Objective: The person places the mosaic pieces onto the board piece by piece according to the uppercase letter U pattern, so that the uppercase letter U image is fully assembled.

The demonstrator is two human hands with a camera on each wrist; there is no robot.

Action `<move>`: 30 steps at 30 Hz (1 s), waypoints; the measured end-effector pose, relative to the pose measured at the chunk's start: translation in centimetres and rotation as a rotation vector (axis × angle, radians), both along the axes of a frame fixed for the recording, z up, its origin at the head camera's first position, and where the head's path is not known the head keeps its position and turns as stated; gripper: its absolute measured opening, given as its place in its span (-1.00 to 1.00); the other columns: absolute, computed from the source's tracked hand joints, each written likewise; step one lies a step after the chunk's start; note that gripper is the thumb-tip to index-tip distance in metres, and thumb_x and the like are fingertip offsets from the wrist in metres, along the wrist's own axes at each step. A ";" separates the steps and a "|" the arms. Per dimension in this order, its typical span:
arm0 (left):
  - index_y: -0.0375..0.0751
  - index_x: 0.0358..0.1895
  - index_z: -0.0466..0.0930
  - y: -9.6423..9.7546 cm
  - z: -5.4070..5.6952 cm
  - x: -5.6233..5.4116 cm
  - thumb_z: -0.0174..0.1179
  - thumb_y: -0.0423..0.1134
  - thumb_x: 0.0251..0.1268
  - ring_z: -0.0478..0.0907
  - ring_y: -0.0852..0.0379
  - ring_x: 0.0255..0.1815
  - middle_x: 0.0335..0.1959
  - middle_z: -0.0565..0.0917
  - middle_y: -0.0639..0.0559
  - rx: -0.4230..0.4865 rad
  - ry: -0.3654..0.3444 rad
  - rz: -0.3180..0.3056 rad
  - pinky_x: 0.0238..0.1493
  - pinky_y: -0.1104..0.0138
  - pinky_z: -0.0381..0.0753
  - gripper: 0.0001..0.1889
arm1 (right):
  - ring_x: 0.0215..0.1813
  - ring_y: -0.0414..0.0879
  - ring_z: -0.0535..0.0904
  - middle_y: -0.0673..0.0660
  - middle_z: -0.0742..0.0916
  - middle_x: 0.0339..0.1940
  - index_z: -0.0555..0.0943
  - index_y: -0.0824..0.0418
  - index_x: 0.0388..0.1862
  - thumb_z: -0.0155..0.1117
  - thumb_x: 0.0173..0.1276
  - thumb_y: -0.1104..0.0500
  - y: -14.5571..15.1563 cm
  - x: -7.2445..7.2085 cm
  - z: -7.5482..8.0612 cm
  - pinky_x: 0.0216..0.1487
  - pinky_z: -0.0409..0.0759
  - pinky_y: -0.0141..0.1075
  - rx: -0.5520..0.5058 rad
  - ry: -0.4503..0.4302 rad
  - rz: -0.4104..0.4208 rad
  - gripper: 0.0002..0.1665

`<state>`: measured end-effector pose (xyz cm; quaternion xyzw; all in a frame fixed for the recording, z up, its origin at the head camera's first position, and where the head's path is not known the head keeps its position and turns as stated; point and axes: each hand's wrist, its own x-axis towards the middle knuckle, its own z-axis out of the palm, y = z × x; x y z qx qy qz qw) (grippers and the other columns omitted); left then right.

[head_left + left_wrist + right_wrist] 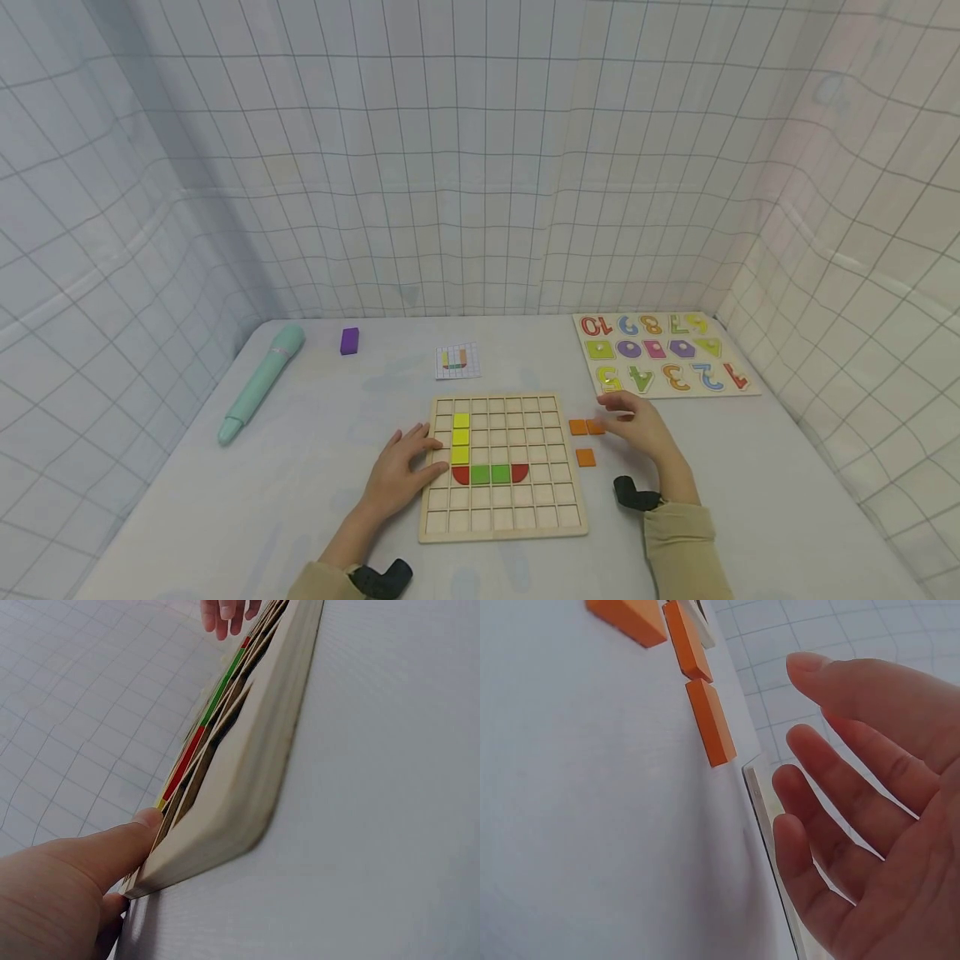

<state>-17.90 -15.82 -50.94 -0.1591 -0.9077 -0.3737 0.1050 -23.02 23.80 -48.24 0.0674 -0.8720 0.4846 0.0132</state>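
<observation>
A wooden grid board lies in front of me. It holds a column of yellow square tiles, two green squares and a red rounded tile at each end of the green pair. My left hand rests at the board's left edge, thumb on the rim in the left wrist view. To the board's right lie three orange square tiles. Near the upper two hovers my right hand, fingers loosely bent; the right wrist view shows a gap between it and the orange tiles.
Behind the board lies a small pattern card with a coloured drawing. A number-and-shape puzzle board is at the back right. Farther left are a purple block and a mint-green stick-like object. Gridded cloth walls surround the table.
</observation>
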 end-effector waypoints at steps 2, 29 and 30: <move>-0.17 -0.14 0.65 0.0 0.0 0.0 0.34 -0.01 0.08 0.29 -0.15 0.33 0.20 0.49 -0.24 0.002 -0.001 0.000 0.41 -0.02 -0.01 -0.64 | 0.11 0.13 0.48 0.25 0.64 0.01 0.56 0.34 0.02 0.39 0.16 0.14 0.0 0.1 0.1 0.14 0.47 0.03 0.005 0.002 0.001 -0.52; -0.17 -0.13 0.64 0.0 -0.2 -0.1 0.32 0.01 0.10 0.28 -0.14 0.34 0.21 0.48 -0.24 0.009 -0.009 0.000 0.42 -0.01 -0.03 -0.63 | 0.13 0.15 0.48 0.24 0.63 0.03 0.56 0.30 0.03 0.38 0.15 0.19 0.2 0.2 -0.1 0.15 0.46 0.02 0.061 -0.042 -0.020 -0.55; -0.17 -0.13 0.64 0.0 -0.2 0.0 0.32 0.01 0.10 0.28 -0.14 0.34 0.21 0.48 -0.24 0.010 -0.009 0.000 0.42 0.00 -0.03 -0.63 | 0.13 0.14 0.48 0.24 0.63 0.03 0.56 0.30 0.03 0.38 0.15 0.18 0.2 0.2 -0.2 0.15 0.46 0.02 0.061 -0.043 -0.021 -0.54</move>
